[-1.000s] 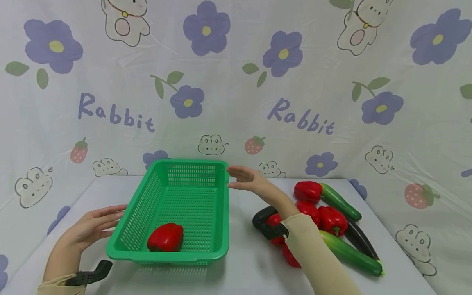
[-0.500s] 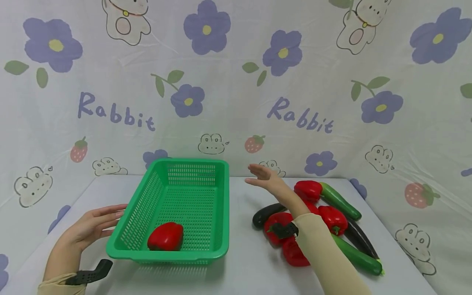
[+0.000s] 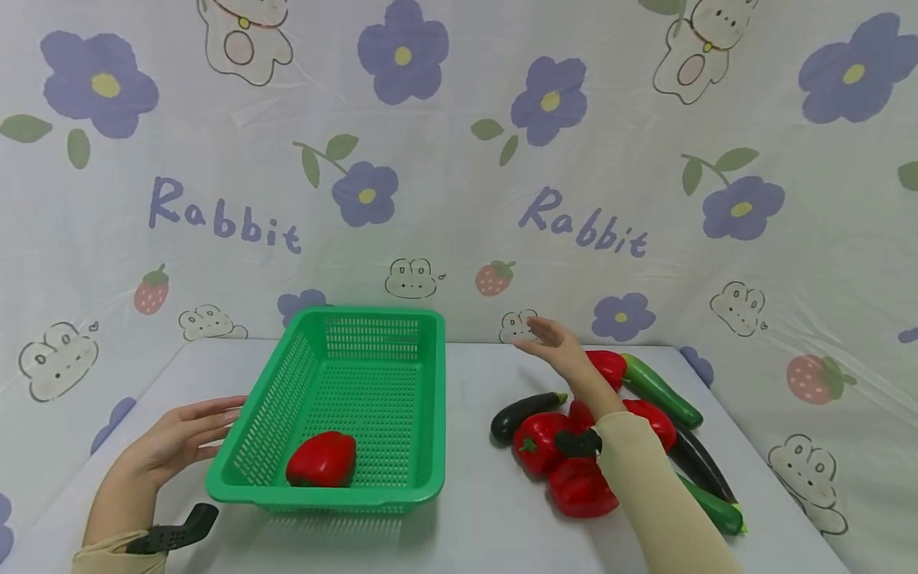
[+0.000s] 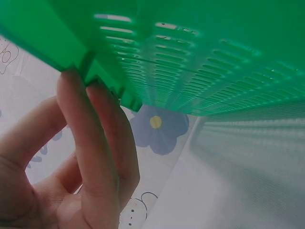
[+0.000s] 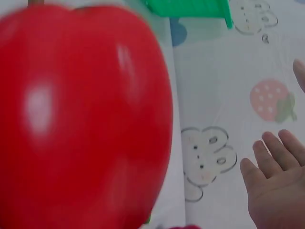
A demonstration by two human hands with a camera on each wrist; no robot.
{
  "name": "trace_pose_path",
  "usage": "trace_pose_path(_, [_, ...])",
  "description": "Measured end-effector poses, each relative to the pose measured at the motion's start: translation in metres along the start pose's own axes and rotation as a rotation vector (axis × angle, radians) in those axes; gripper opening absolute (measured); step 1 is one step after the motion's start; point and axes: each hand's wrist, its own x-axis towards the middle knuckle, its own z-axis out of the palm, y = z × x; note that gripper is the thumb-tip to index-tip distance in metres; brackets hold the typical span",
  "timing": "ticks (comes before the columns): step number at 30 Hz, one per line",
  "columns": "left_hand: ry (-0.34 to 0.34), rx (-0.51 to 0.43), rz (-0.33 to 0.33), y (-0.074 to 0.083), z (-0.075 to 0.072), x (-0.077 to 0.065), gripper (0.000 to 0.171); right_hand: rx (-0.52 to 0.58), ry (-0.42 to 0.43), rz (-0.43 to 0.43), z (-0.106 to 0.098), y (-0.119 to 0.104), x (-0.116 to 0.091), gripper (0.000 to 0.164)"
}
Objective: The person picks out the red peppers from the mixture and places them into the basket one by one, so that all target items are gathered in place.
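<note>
My left hand point(image 3: 179, 446) is at the left side of a green plastic basket point(image 3: 433, 414). In the left wrist view its fingertips touch the underside of the rim, with the fingers gently bent. A red bell pepper point(image 3: 321, 460) lies in the basket's near left part. My right hand point(image 3: 562, 355) is held above the table's back right, holding nothing, fingers extended and thumb apart. Under and beside that arm lie more red bell peppers point(image 3: 582, 488) and a short dark eggplant point(image 3: 518, 416). A red bell pepper point(image 5: 90, 119) looms close in the right wrist view.
To the right are a long dark eggplant point(image 3: 706, 466) and long green vegetables point(image 3: 663, 392), partly hidden by the sleeve. A patterned cloth point(image 3: 459, 159) hangs behind the white table point(image 3: 473, 518). Both wrists wear black camera mounts point(image 3: 577, 443).
My right hand has moved away from the basket's far right corner, rightward toward the vegetables. The left hand, the basket and the pepper inside have stayed put.
</note>
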Motion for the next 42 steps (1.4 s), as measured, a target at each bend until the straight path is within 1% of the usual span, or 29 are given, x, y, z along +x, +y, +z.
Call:
trace_pose_path(3, [0.003,0.006,0.0,0.001,0.0,0.0,0.027,0.005,0.034,0.029,-0.008,0.005,0.0,0.081])
trace_pose_path(8, [0.013,0.02,-0.005,0.002,0.0,0.0,0.026,-0.035,0.073,0.043,-0.021,0.013,-0.002,0.086])
trace_pose_path(13, [0.011,0.015,-0.004,0.001,0.0,0.0,0.026,-0.054,0.161,0.061,-0.031,0.019,-0.004,0.087])
trace_pose_path(19, [-0.001,-0.006,0.006,0.0,0.0,0.0,0.027,-0.028,0.226,0.091,-0.043,0.031,-0.006,0.089])
trace_pose_path(26, [-0.009,-0.025,0.012,-0.002,-0.001,0.0,0.028,0.001,0.281,0.1,-0.049,0.035,-0.008,0.09])
trace_pose_path(35, [-0.007,-0.018,0.006,-0.003,-0.001,0.0,0.028,0.059,0.369,0.175,-0.053,0.037,-0.01,0.085])
trace_pose_path(38, [-0.005,-0.019,0.006,-0.003,-0.001,0.0,0.028,0.067,0.376,0.204,-0.055,0.04,-0.012,0.087])
trace_pose_path(42, [-0.004,-0.017,0.006,-0.002,0.0,0.0,0.027,0.048,0.377,0.25,-0.057,0.044,-0.013,0.09])
